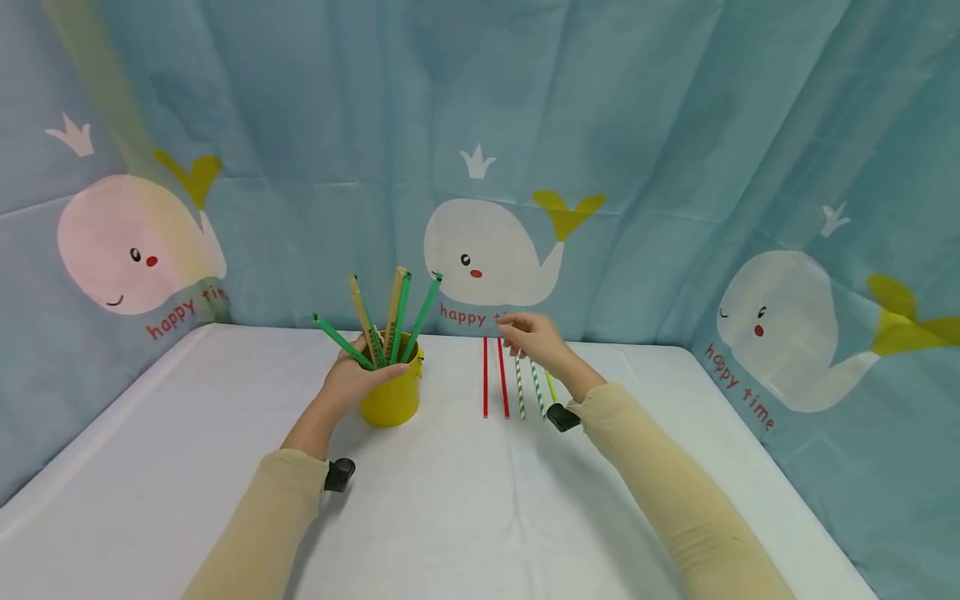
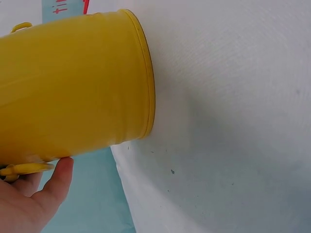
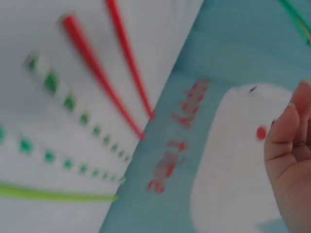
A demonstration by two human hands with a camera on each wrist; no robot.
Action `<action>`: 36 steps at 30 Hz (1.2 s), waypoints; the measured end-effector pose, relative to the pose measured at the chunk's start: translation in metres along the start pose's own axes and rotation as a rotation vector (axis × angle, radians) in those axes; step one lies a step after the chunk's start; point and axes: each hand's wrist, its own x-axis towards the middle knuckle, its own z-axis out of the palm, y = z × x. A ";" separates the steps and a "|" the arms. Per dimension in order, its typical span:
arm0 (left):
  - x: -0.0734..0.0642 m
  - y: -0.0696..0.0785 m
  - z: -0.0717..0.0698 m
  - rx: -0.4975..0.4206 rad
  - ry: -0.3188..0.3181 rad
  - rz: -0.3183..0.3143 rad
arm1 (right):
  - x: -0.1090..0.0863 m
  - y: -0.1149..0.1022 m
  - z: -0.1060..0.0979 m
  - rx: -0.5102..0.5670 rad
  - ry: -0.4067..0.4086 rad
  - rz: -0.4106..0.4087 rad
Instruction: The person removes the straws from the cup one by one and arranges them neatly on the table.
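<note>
My left hand [image 1: 352, 379] grips a small yellow bucket [image 1: 392, 402] from the left, its thumb across the near rim. Out of the bucket lean several green and tan pencil-like sticks [image 1: 399, 312] with dark print. The left wrist view shows the bucket's yellow side [image 2: 77, 82] upright on the cloth, a fingertip against it beside the handle lug. Over the far ends of a row of straws, my right hand [image 1: 536, 340] hovers with loosely bent fingers and nothing visible in them. The row has two red straws [image 1: 485, 379], two green-and-white striped straws [image 3: 70, 103] and a lime straw [image 3: 58, 193].
A white cloth [image 1: 450, 517] covers the table. Behind and at both sides hangs a blue curtain [image 1: 315, 233] printed with whales. The straws lie side by side near the table's back edge, right of the bucket.
</note>
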 end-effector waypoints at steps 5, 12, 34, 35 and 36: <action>0.001 -0.001 -0.001 0.033 0.004 -0.013 | 0.013 -0.026 0.032 0.082 -0.066 -0.094; 0.002 -0.002 -0.003 0.033 0.006 0.042 | 0.035 -0.058 0.077 0.108 -0.212 -0.128; -0.004 0.000 0.003 -0.018 0.006 0.069 | 0.085 -0.091 0.151 -0.158 -0.089 -0.170; -0.004 -0.001 0.002 -0.013 0.011 0.058 | 0.086 -0.091 0.152 -0.145 -0.100 -0.168; -0.004 -0.001 0.001 -0.004 0.014 0.054 | 0.086 -0.091 0.152 -0.135 -0.108 -0.168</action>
